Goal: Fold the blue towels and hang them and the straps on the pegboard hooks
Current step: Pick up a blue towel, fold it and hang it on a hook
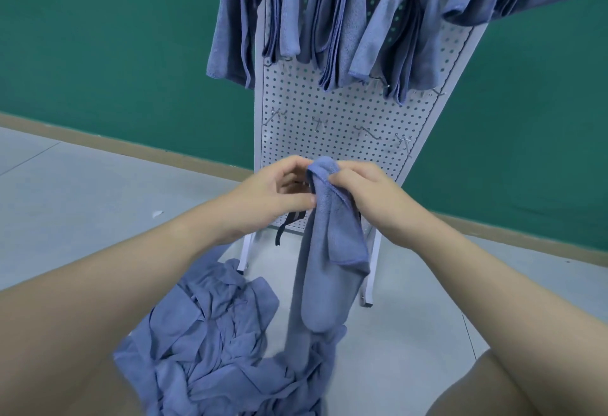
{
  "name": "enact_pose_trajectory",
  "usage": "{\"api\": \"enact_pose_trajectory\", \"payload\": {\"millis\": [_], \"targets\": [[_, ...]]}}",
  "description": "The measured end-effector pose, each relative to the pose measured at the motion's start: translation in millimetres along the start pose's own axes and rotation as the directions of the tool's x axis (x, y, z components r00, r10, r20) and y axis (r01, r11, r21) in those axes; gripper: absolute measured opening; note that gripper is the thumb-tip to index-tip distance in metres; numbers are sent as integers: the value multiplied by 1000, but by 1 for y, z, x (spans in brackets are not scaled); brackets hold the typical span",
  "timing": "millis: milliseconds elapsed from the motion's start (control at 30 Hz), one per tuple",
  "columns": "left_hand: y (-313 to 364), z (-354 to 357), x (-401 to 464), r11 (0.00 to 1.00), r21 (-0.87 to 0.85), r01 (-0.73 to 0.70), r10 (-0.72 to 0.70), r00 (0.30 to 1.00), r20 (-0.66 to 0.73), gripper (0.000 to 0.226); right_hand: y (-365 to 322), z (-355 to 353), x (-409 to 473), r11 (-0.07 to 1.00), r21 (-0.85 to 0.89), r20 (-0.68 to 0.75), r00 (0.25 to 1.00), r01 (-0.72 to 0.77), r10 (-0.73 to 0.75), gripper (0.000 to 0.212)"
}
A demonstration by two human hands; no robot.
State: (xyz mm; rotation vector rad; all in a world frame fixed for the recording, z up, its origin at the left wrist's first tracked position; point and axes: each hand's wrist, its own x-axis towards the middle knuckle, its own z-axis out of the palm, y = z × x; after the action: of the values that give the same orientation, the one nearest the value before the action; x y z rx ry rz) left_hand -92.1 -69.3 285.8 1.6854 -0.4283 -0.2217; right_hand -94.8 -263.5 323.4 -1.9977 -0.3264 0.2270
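The white pegboard (332, 112) stands at 12 o'clock with folded blue towels (332, 20) draped over its upper hooks and a row of bare hooks (319, 124) lower down, while a loose heap of towels (210, 343) lies on the grey floor (65, 191) at 6 o'clock. Your left hand (269, 198) and right hand (365, 195) both pinch the top fold of one blue towel (329, 251) at centre frame, its length hanging down to the heap. A black strap (286, 224) dangles just below your left hand; whether you grip it cannot be told

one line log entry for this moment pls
stage: folding | left hand + right hand: pinching folded towel top | pegboard: upper towels hung, lower hooks free | floor pile: unfolded
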Motion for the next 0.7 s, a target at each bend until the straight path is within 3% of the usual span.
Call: {"api": "enact_pose_trajectory", "payload": {"millis": [67, 233, 367, 467, 567, 633, 700], "targets": [[0, 5, 1, 1000, 2, 15, -15, 999, 28, 37, 0, -3, -3, 1000, 17, 8, 1000, 12, -12, 33], [1, 5, 4, 999, 40, 12, -12, 1000, 3, 19, 4, -11, -8, 999, 10, -23, 999, 49, -48, 35], [1, 2, 2, 1000, 28, 1, -1, 1000, -12, 41, 10, -13, -12, 998, -53, 58, 998, 21, -18, 29], [-2, 4, 0, 997, 77, -8, 8, 1000, -1, 40, 12, -15, -16, 989, -148, 117, 993, 9, 9, 33], [-3, 3, -1, 993, 121, -8, 8, 1000, 1, 34, 13, -19, -15, 971, -240, 93, 995, -9, 32, 9], [0, 0, -3, 977, 210, 35, -46, 998, 46, 38, 15, -23, -13, 954, -301, 73, 997, -15, 39, 14], [0, -4, -6, 908, 406, 106, -152, 985, 82, 62, 15, -22, -13, 936, -352, 76, 997, 1, 28, 21]]}}
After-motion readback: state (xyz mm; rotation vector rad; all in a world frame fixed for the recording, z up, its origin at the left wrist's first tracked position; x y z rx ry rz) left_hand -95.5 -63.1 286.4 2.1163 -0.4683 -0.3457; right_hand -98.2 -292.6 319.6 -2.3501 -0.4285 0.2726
